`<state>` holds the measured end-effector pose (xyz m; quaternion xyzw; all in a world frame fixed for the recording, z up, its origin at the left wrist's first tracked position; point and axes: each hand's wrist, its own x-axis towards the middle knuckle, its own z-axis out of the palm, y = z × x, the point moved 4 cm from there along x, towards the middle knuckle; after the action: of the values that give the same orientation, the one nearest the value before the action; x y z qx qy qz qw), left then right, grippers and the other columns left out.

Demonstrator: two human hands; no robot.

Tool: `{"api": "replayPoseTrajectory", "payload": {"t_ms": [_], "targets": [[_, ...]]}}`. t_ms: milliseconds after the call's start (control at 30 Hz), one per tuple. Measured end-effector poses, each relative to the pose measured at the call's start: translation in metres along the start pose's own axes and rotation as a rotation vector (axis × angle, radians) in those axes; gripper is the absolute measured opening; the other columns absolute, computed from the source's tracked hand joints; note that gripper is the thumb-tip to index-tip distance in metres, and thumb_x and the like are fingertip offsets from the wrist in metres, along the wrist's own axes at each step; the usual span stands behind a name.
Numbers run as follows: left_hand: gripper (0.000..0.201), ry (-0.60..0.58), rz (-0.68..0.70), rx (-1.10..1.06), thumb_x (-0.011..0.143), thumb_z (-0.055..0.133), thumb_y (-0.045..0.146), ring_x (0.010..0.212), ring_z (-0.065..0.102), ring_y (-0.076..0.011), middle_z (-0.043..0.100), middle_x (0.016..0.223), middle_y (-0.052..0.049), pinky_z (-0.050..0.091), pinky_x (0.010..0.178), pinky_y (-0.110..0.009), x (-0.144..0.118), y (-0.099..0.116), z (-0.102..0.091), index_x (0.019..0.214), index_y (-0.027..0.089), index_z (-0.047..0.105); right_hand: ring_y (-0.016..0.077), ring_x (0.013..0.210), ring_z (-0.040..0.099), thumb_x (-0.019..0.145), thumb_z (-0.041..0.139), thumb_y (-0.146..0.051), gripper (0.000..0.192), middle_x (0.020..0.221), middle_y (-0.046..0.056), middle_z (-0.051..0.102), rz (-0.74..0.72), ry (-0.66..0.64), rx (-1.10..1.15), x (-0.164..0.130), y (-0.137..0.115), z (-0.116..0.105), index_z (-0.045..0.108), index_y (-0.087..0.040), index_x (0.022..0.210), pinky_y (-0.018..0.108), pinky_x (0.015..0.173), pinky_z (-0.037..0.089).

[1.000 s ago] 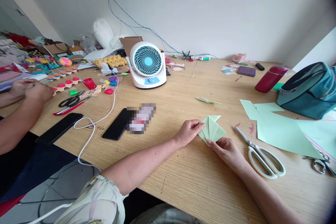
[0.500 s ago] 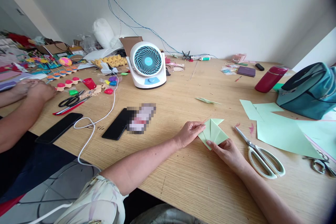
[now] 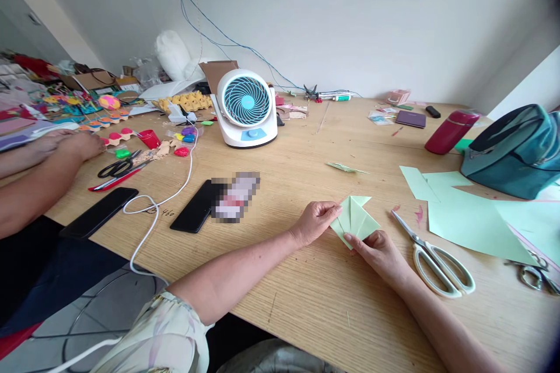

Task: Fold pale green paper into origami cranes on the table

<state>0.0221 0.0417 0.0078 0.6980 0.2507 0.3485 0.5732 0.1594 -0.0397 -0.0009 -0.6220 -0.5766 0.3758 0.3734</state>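
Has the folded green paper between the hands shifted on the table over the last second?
Yes, slightly: the folded green paper has slid down toward the near table edge, judged against the white-handled scissors, which stayed put.

Bare forearms and hands, no rings, watch or bracelets visible on left hand (image 3: 315,220) or right hand (image 3: 381,252). Nails short and unpainted. Short, loose sleeve (image 3: 160,335) on left arm: pale cream-green fabric, faint floral print with pinkish and grey-green patches.
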Motion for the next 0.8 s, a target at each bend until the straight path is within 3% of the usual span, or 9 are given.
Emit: {"api": "replayPoseTrajectory", "payload": {"t_ms": [200, 433, 800], "targets": [[0.047, 0.019, 0.011, 0.014, 0.093, 0.048, 0.051, 0.058, 0.029, -0.0088, 0.029, 0.06, 0.005, 0.023, 0.056, -0.025, 0.0006, -0.002, -0.0007, 0.061, 0.018, 0.036, 0.0082, 0.041, 0.026, 0.071, 0.066, -0.072, 0.064, 0.039, -0.002, 0.036, 0.005, 0.01, 0.006, 0.0014, 0.0101, 0.0007, 0.053, -0.018, 0.04, 0.026, 0.041, 0.017], [0.047, 0.061, 0.043, 0.027, 0.093, 0.051, 0.048, 0.059, 0.028, -0.0089, 0.028, 0.06, 0.005, 0.022, 0.057, -0.025, 0.0023, -0.0042, -0.0025, 0.06, 0.018, 0.035, 0.0114, 0.047, 0.035, 0.073, 0.067, -0.066, 0.055, 0.047, 0.0, 0.046, -0.018, -0.024, 0.035, 0.0016, 0.009, 0.0014, 0.054, -0.019, 0.048, 0.027, 0.046, 0.025], [0.05, 0.106, 0.039, -0.008, 0.091, 0.052, 0.053, 0.054, 0.035, -0.0082, 0.034, 0.056, 0.006, 0.027, 0.053, -0.023, 0.003, -0.005, -0.0034, 0.059, 0.018, 0.037, 0.01, 0.055, 0.023, 0.074, 0.069, -0.062, 0.052, 0.057, -0.005, 0.028, -0.032, -0.123, 0.085, 0.0018, 0.0087, 0.005, 0.042, -0.021, 0.058, 0.027, 0.051, 0.017]]}}
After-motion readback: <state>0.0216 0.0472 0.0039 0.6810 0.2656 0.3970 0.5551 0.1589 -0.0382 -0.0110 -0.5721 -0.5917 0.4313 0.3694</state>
